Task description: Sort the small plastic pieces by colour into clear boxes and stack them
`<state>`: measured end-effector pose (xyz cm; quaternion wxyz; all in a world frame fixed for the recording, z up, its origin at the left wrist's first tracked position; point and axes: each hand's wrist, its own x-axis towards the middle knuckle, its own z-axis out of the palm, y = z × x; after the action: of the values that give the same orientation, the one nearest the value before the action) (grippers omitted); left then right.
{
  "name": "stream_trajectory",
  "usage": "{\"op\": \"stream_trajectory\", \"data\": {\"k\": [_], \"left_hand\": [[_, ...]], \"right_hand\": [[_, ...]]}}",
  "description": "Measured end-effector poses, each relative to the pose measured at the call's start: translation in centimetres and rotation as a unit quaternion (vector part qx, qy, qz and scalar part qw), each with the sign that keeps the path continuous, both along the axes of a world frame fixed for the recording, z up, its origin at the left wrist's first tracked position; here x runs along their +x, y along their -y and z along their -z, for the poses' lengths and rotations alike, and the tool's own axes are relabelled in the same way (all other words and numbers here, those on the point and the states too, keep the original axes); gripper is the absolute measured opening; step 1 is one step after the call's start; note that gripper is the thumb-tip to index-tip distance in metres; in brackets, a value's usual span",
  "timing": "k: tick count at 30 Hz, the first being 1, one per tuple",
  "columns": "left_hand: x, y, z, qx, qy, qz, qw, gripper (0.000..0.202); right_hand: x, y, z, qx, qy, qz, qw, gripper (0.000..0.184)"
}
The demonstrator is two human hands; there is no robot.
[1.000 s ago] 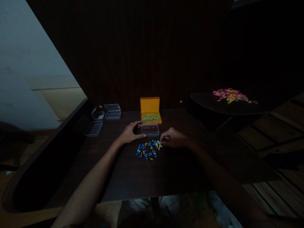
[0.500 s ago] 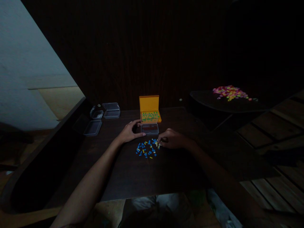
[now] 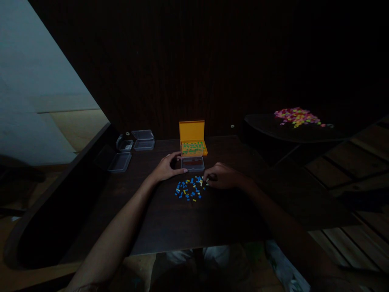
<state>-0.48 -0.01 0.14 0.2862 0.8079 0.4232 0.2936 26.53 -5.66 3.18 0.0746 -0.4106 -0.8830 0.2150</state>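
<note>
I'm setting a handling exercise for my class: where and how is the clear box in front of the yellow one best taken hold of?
Likely by the base of the clear box, pinched front to back at its left end, coming from the left: its low walls offer edges, its lid stands open at the back, and loose pieces lie in front.

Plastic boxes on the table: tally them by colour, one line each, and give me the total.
Yellow rectangular plastic box, lid raised: 1
Clear rectangular plastic boxes: 4 (1 just in front of the yellow one, 3 off to the left)
Total: 5
</note>
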Motion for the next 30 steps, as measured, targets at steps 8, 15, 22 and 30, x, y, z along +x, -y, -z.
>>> {"op": "stream_trajectory", "data": {"k": [8,15,22,30], "left_hand": [[-0.1,-0.1,0.1,-0.003,0.003,0.005,1.0,0.077],[-0.1,-0.1,0.2,0.003,0.003,0.001,1.0,0.078],[0.0,0.0,-0.1,-0.002,0.004,0.004,1.0,0.077],[0.1,0.0,0.0,0.001,0.001,-0.003,1.0,0.077]], "right_hand": [[0.1,0.1,-0.2,0.0,0.025,0.008,1.0,0.02],[-0.3,0.3,0.2,0.015,0.021,0.004,1.0,0.013],[-0.4,0.4,0.3,0.015,0.015,-0.003,1.0,0.013],[-0.5,0.3,0.6,0.012,0.019,0.014,1.0,0.015]]}}
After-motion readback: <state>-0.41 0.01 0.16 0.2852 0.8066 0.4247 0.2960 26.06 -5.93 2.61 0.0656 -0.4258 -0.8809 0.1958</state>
